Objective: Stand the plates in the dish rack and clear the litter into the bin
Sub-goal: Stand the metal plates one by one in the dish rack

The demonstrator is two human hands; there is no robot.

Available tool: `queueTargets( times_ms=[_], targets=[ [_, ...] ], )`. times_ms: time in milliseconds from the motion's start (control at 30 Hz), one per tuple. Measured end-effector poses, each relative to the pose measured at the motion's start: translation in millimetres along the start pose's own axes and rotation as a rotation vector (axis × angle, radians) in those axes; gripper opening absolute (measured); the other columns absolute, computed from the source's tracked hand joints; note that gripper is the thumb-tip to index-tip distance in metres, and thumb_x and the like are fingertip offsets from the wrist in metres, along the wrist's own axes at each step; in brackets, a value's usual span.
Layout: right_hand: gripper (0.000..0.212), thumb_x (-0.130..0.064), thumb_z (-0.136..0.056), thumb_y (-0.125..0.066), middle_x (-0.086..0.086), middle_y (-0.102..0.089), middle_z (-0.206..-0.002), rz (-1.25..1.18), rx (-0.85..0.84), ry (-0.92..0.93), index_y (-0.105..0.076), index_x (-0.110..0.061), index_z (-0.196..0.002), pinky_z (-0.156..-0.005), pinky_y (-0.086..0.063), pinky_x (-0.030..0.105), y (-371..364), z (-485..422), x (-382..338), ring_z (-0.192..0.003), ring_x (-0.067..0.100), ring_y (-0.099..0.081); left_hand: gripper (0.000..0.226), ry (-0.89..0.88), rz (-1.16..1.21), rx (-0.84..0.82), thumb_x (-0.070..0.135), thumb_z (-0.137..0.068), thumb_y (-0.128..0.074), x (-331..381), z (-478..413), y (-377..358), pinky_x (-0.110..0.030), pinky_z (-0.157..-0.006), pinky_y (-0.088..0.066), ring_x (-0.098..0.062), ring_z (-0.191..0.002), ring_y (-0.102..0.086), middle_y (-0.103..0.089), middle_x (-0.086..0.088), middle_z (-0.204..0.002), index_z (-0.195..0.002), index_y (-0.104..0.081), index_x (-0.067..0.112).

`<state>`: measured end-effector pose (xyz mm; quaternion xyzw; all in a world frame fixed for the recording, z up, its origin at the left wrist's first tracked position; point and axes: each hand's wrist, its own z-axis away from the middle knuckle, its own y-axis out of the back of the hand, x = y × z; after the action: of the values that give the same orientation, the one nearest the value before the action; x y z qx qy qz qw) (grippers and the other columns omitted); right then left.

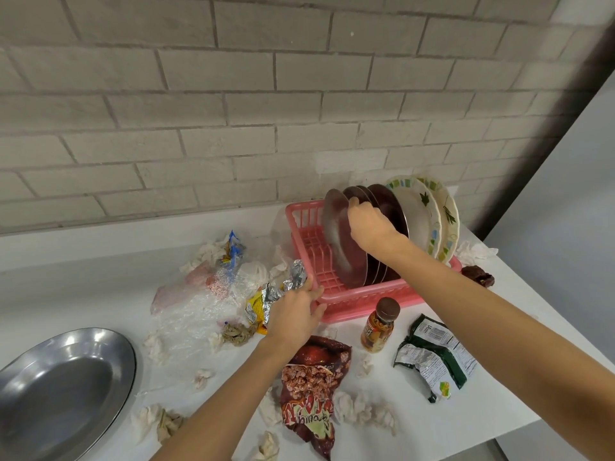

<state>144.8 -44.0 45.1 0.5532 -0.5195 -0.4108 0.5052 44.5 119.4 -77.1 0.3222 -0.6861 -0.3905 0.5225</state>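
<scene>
A pink dish rack (362,299) stands on the white counter by the brick wall. Several steel plates stand in it, and two cream patterned plates (417,211) lean at its right end. My right hand (369,224) grips the rim of the leftmost steel plate (339,234), which stands upright in the rack. My left hand (298,316) rests with straight fingers against the rack's front left corner. One more steel plate (63,390) lies flat at the counter's left front.
Litter is spread over the counter: a foil wrapper (273,294), clear plastic wrap (193,304), a red snack bag (312,390), a green bag (432,354), a small brown-capped bottle (379,324) and several crumpled tissues. The counter's edge runs along the right front.
</scene>
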Motion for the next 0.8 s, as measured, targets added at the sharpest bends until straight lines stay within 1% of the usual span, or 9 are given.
queueTargets(
  times_ms=[100, 233, 367, 433, 533, 600, 700, 800],
  targets=[
    [0.046, 0.006, -0.090, -0.051, 0.024, -0.059, -0.115, -0.001, 0.003, -0.006, -0.036, 0.007, -0.134, -0.065, -0.040, 0.035, -1.3, -0.4, -2.0, -0.103, 0.041, -0.063, 0.040, -0.004, 0.003, 0.000, 0.041, -0.095, -0.058, -0.8, 0.0, 0.2, -0.037, -0.081, -0.058, -0.018, -0.112, -0.065, -0.036, 0.010, -0.154, -0.134, -0.057, 0.033],
    [0.044, 0.009, -0.089, -0.049, 0.024, -0.060, -0.111, -0.021, -0.006, -0.019, -0.037, 0.008, -0.131, -0.064, -0.041, 0.035, -2.3, -0.7, -4.3, -0.099, 0.040, -0.064, 0.039, -0.007, -0.013, 0.014, 0.041, -0.095, -0.057, -2.4, 0.5, -1.2, -0.034, -0.080, -0.057, -0.018, -0.116, -0.063, -0.036, 0.012, -0.153, -0.133, -0.057, 0.035],
    [0.039, 0.008, -0.089, -0.048, 0.024, -0.060, -0.111, -0.001, 0.009, -0.031, -0.039, 0.006, -0.128, -0.065, -0.040, 0.034, -2.8, 1.7, -4.4, -0.100, 0.040, -0.064, 0.039, -0.002, 0.015, 0.017, 0.040, -0.094, -0.058, -3.3, 1.3, -2.0, -0.032, -0.077, -0.057, -0.015, -0.108, -0.067, -0.035, 0.012, -0.153, -0.133, -0.058, 0.035],
    [0.036, 0.007, -0.090, -0.048, 0.023, -0.060, -0.111, -0.030, -0.003, -0.052, -0.041, 0.005, -0.126, -0.063, -0.039, 0.033, -1.8, 3.1, -3.2, -0.100, 0.040, -0.064, 0.038, -0.002, 0.025, 0.019, 0.040, -0.094, -0.058, -3.5, 1.1, -1.6, -0.032, -0.077, -0.057, -0.015, -0.103, -0.068, -0.036, 0.012, -0.153, -0.132, -0.058, 0.034],
    [0.031, -0.003, -0.094, -0.051, 0.024, -0.059, -0.111, -0.106, -0.043, -0.076, -0.042, 0.004, -0.123, -0.062, -0.041, 0.034, 2.0, 5.6, -1.6, -0.098, 0.041, -0.064, 0.038, -0.011, 0.024, 0.023, 0.040, -0.095, -0.058, -3.6, 0.4, -2.1, -0.031, -0.075, -0.058, -0.013, -0.100, -0.069, -0.035, 0.012, -0.153, -0.133, -0.058, 0.035],
    [0.033, -0.007, -0.094, -0.054, 0.024, -0.059, -0.111, -0.133, -0.052, -0.076, -0.041, 0.004, -0.123, -0.062, -0.041, 0.035, 5.6, 7.2, -0.5, -0.098, 0.042, -0.063, 0.038, -0.010, 0.043, 0.019, 0.039, -0.094, -0.058, -3.8, -0.4, -2.4, -0.031, -0.075, -0.057, -0.014, -0.102, -0.068, -0.035, 0.011, -0.153, -0.132, -0.058, 0.035],
    [0.036, -0.006, -0.092, -0.053, 0.024, -0.059, -0.109, -0.166, -0.044, -0.075, -0.040, 0.004, -0.123, -0.059, -0.038, 0.036, 13.8, 10.0, 0.9, -0.095, 0.043, -0.063, 0.038, -0.005, 0.055, 0.018, 0.039, -0.094, -0.059, -4.7, 0.4, -3.2, -0.031, -0.073, -0.057, -0.014, -0.102, -0.069, -0.037, 0.011, -0.152, -0.132, -0.059, 0.036],
    [0.043, -0.010, -0.091, -0.054, 0.024, -0.059, -0.110, -0.165, -0.012, -0.060, -0.038, 0.003, -0.128, -0.059, -0.039, 0.038, 23.7, 14.5, 1.8, -0.095, 0.045, -0.062, 0.038, -0.005, 0.057, 0.014, 0.039, -0.094, -0.058, -4.8, 0.8, -2.4, -0.030, -0.072, -0.057, -0.013, -0.099, -0.069, -0.035, 0.013, -0.152, -0.132, -0.058, 0.037]
  ],
)
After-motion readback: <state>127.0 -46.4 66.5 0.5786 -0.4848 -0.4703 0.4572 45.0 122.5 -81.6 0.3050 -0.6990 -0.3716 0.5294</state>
